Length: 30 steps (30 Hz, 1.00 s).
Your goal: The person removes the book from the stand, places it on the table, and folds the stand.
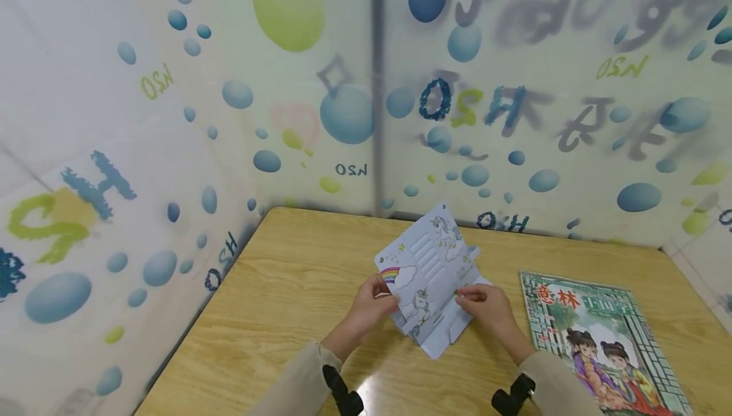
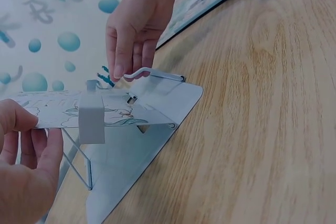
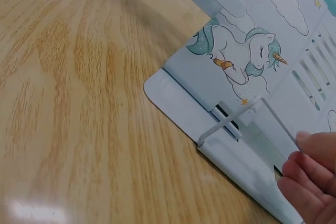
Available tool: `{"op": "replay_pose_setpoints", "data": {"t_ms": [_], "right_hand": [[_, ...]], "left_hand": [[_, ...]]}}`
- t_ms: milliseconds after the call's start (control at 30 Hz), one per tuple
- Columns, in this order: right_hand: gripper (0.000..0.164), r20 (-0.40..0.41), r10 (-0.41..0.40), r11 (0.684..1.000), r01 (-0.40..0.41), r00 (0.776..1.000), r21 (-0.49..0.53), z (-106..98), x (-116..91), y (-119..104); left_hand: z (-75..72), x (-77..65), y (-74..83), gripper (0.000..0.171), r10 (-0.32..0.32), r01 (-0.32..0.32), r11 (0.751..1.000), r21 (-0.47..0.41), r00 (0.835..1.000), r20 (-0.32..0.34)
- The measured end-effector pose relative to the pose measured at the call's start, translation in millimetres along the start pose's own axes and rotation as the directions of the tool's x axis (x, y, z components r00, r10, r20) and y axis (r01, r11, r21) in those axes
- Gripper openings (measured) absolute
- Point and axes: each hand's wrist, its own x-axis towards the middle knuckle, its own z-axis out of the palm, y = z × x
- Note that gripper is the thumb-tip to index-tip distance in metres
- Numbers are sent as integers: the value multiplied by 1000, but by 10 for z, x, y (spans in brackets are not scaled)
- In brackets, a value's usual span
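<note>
A white book stand (image 1: pixel 423 257) printed with unicorns, stars and a rainbow stands tilted on the table. My left hand (image 1: pixel 368 308) pinches the left edge of its upper panel between thumb and fingers, as the left wrist view also shows. At the stand's lower right, my right hand (image 3: pixel 312 174) pinches a bent white wire arm (image 3: pixel 231 120) hinged near the lower edge. Below the raised panel lies the flat base plate (image 2: pixel 126 161), with a wire support leg (image 2: pixel 76 163) between them. A white ledge tab (image 2: pixel 92 119) sticks out from the panel.
A magazine (image 1: pixel 600 340) with two cartoon children on its cover lies on the right of the wooden table (image 1: pixel 274 289). Behind the table hangs a pale curtain (image 1: pixel 309 105) with coloured dots and letters.
</note>
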Motion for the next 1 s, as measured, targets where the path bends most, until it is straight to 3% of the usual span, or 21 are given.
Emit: {"op": "replay_pose_setpoints", "data": {"t_ms": [400,700,1000], "right_hand": [[24,-9,63,998,-63,998,20,44,5,15],[23,-33,34,998,-33,999,53,42,0,-3],[24,-19,59,998,-58,998,35,23,-36,-29]], "left_hand": [[36,-29,-11,20,-10,9,1000,-15,997,-81],[101,-33,20,22,-28,26,999,-22,991,-132],[113,-68,29,23,-65,63,998,-15,989,-132]]}}
